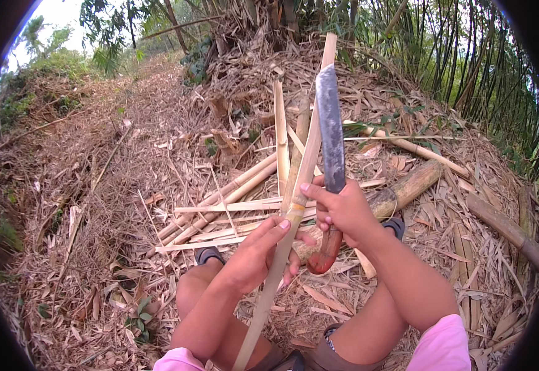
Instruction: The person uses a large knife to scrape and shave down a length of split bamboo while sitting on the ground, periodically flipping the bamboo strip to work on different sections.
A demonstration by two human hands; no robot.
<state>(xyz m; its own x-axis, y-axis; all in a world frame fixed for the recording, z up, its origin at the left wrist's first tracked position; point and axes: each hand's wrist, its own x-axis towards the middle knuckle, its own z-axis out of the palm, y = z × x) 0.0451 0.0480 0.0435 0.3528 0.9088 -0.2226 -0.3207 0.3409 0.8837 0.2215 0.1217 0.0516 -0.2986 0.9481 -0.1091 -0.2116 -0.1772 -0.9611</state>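
A long, pale bamboo strip slants upward from my lap, with a node partway along it. My left hand is closed round the strip just below that node, thumb on the near face. In my right hand is a machete, its dark, worn blade pointing up beside the strip's upper part. The machete's reddish-brown hooked handle shows below the right hand. My right thumb and fingertips also touch the strip just above the node.
Split bamboo pieces and bamboo poles lie ahead of my feet. A thick bamboo log lies across the right side, another pole farther right. Dry leaf litter covers the slope; bamboo stems stand behind.
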